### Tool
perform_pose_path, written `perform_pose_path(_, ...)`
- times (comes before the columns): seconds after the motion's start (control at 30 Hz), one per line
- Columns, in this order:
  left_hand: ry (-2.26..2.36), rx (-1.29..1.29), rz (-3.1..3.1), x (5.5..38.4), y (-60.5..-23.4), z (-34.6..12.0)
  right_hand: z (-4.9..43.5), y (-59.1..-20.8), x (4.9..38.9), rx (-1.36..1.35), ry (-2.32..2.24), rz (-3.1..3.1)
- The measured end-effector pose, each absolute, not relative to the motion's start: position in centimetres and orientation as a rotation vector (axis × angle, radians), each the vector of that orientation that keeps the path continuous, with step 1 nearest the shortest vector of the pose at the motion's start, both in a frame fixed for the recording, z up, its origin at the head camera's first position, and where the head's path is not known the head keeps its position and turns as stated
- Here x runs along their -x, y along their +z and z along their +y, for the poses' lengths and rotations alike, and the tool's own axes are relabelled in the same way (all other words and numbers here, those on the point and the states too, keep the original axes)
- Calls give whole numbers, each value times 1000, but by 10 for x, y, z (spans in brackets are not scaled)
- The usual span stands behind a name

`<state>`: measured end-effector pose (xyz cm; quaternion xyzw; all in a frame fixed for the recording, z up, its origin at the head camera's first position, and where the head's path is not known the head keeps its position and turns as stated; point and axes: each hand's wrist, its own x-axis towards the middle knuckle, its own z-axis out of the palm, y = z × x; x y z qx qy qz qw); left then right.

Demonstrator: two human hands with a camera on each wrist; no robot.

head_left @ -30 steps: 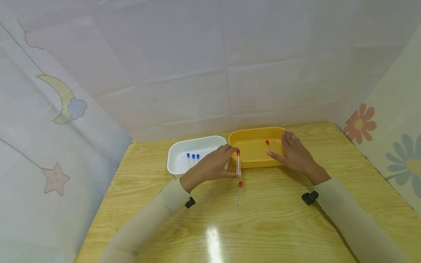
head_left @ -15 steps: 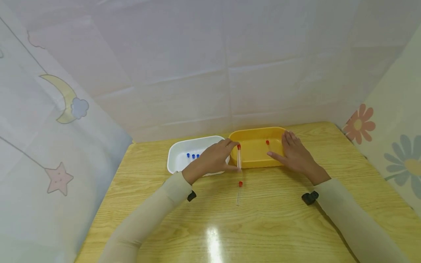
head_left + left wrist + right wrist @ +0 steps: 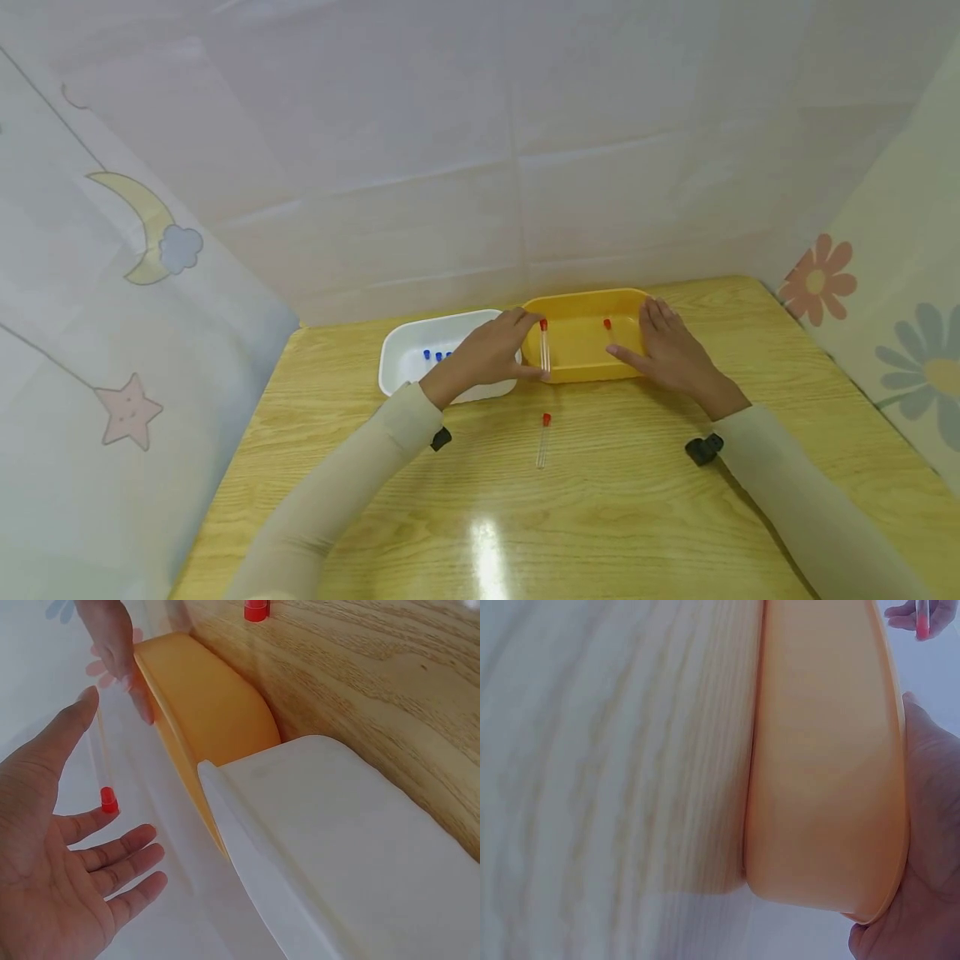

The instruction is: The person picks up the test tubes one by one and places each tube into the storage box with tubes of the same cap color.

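My left hand pinches a clear test tube end to end between thumb and index finger. Its red cap meets the index finger; the other three fingers spread free. In the head view this tube stands nearly upright over the left end of the yellow tray. My right hand rests at that tray's right end, fingers extended along the outside and thumb over the front rim. Inside the yellow tray lies another red-capped tube. A further red-capped test tube lies on the table in front.
A white tray stands just left of the yellow one, partly hidden by my left hand. Several blue-capped tubes lie in it. The wooden table backs onto a pale cloth wall.
My left hand has raised the pinched tube and carried it forward, from before the yellow tray's front edge to over its left end. The right hand keeps its place.
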<state>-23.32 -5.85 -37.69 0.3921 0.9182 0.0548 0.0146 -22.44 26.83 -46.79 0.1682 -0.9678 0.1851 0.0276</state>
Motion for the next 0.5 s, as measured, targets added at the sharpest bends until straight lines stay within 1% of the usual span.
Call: perform_pose_path(0.5, 174, -1171, 2855, 244, -380, -49, 262, -467, 223, -520, 579, -3004)
